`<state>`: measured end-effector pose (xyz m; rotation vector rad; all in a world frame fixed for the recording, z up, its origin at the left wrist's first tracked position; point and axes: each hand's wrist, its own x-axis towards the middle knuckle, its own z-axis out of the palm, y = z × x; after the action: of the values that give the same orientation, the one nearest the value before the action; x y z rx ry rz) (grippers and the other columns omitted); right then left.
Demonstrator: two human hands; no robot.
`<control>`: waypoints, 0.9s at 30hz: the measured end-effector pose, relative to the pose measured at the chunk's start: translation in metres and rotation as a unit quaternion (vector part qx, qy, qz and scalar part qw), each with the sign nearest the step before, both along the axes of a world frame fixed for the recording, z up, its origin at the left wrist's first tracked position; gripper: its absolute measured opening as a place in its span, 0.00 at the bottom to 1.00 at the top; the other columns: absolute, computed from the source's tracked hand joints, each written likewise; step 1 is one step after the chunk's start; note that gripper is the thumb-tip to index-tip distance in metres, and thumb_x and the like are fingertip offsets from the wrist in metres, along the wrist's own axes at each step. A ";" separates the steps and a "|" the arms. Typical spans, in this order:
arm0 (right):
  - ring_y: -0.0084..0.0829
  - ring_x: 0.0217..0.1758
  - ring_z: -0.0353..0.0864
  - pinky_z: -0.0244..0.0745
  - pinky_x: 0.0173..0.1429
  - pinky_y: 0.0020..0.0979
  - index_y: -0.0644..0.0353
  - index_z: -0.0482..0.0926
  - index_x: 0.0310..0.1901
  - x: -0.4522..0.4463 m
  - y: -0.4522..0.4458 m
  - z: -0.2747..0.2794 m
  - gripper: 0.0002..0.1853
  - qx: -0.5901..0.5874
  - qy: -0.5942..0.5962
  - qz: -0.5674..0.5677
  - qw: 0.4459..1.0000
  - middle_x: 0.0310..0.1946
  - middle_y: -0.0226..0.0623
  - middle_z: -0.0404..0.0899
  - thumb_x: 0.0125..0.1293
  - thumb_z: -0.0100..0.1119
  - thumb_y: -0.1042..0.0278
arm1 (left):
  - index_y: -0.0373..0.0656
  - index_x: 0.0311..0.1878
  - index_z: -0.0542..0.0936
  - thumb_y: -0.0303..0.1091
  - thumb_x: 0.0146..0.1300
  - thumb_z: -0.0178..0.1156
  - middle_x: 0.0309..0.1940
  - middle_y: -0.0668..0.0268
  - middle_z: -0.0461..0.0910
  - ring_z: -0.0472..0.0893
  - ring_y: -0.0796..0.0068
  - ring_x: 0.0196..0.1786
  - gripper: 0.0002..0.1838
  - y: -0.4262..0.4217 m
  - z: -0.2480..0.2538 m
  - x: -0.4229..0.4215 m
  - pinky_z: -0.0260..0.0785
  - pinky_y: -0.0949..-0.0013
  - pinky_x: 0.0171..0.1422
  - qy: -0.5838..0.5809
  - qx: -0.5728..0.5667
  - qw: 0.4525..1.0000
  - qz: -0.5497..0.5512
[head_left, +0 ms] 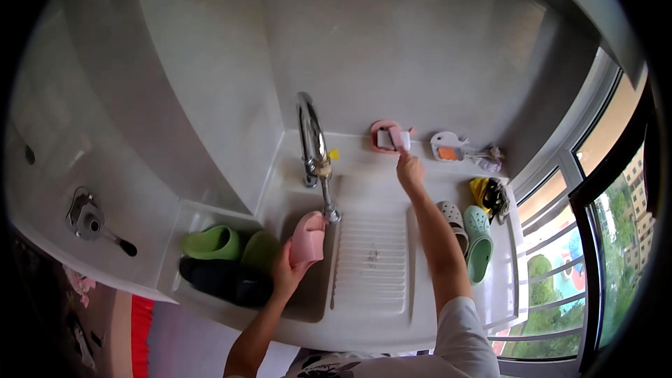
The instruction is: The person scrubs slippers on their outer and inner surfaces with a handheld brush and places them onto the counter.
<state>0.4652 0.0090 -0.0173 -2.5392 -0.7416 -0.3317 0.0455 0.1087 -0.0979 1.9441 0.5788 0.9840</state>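
Observation:
My left hand (pixel 285 274) is wrapped round a pink slipper (pixel 308 239), held tilted over the sink basin (pixel 301 304) beside the faucet (pixel 311 129). My right hand (pixel 411 171) reaches to the back ledge, its fingers closed on the end of a small pink brush-like tool (pixel 396 136). That tool lies over white soap (pixel 383 140) in a pink soap dish (pixel 378 128). Its underside is hidden.
Left of the basin lie green slippers (pixel 211 243) and dark slippers (pixel 213 276). A ribbed washboard (pixel 371 266) is in the middle. Grey clogs (pixel 453 220), mint clogs (pixel 479 245) and a yellow-black bundle (pixel 490 194) stand right, near a white dish (pixel 445 143).

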 end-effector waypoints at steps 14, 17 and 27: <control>0.46 0.23 0.80 0.74 0.27 0.44 0.44 0.79 0.63 -0.263 -0.200 0.018 0.21 0.169 0.074 0.264 0.947 0.25 0.42 0.82 0.69 0.60 0.67 | 0.38 0.59 0.76 0.26 0.52 0.70 0.47 0.49 0.82 0.82 0.49 0.48 0.28 -0.083 0.084 0.030 0.75 0.53 0.54 0.196 0.206 0.954 -0.098; 0.45 0.19 0.79 0.74 0.24 0.43 0.40 0.75 0.67 -0.283 -0.211 0.016 0.24 0.074 0.034 0.146 0.986 0.21 0.39 0.79 0.70 0.60 0.64 | 0.36 0.61 0.72 0.24 0.53 0.67 0.47 0.49 0.81 0.80 0.47 0.52 0.29 -0.116 0.077 0.050 0.74 0.52 0.57 0.233 0.215 0.942 -0.110; 0.41 0.16 0.78 0.72 0.19 0.42 0.38 0.64 0.75 -0.309 -0.215 -0.011 0.32 0.024 0.002 0.050 0.998 0.21 0.39 0.76 0.70 0.55 0.64 | 0.38 0.53 0.75 0.30 0.55 0.67 0.49 0.48 0.81 0.81 0.43 0.49 0.22 -0.119 0.060 0.014 0.75 0.47 0.49 0.269 0.169 0.939 -0.132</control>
<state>0.1559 -0.2056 -0.0282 -2.4460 -0.8463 -0.3073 0.0594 -0.0103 -0.0382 2.5464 0.4420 0.3876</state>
